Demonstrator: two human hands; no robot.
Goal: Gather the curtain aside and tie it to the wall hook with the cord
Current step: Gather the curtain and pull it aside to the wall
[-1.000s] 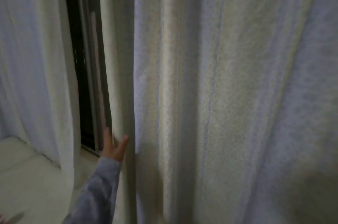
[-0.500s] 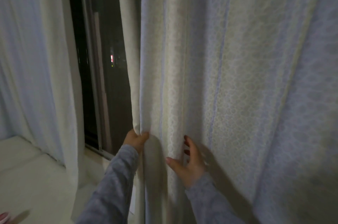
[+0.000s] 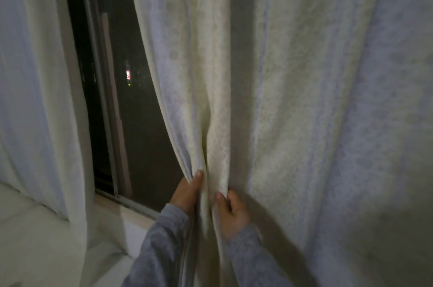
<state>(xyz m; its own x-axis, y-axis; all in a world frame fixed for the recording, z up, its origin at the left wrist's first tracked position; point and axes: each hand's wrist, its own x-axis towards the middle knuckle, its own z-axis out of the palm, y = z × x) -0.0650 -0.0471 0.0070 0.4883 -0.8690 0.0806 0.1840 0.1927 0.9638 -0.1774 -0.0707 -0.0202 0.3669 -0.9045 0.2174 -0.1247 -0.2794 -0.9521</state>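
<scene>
Far left we see another curtain panel (image 3: 35, 99) hanging by the frame, then the dark window (image 3: 131, 111) with small lights outside, sill (image 3: 110, 200) below. Next, our left hand (image 3: 187, 193) has the leading edge of the curtain (image 3: 293, 99) pinched, thumb on front, fingers behind the cloth and out of view. Just right of it, our right hand (image 3: 232, 211) is curled around the next fold, fingers hooked into the fabric, a narrow pleat bunched between the two hands. The curtain fills the rest of the view to the right, mostly still spread out. No cord or hook visible, can't tell where they are. Judged step: gathering, early on. To do it well we'd keep the left grip firm on the edge, feed folds rightward hand over hand, stack pleats evenly, hold the bundle at tie height, and not tug down on the rail.
</scene>
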